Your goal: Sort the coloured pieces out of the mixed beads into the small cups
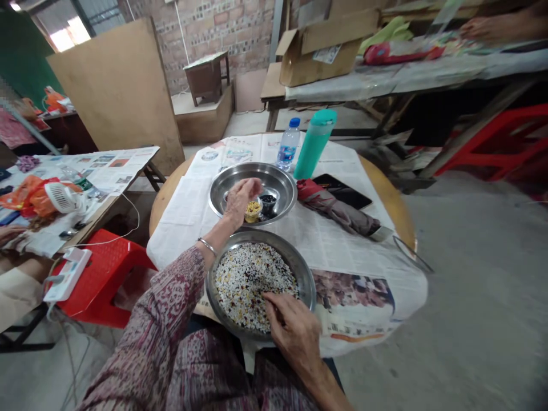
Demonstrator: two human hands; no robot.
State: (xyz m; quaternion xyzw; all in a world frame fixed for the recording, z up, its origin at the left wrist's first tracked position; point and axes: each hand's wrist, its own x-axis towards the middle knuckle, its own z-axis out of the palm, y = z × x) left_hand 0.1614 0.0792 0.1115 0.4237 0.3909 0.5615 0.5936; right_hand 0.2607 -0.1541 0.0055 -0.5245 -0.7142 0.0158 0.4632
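A steel bowl (306,268) close to me holds a mix of small beads (252,279), mostly white with black, yellow and dark red ones. My right hand (295,328) rests over its right rim, thumb and fingers drawn together at the beads; what they pinch is too small to make out. Beyond it, my left hand (243,197) hovers over a second steel bowl (218,185) with its fingers curled together, and their contents are hidden. Inside that bowl stand a clear cup of yellow beads (252,211) and a cup of black beads (268,202), just right of my left hand.
Newspaper (274,242) covers the round table. A water bottle (289,145), a teal bottle (314,145), a folded umbrella (338,210) and a black tablet-like object (342,191) lie or stand behind and right. A red stool (105,274) is at left; another person's hand (483,28) is upper right.
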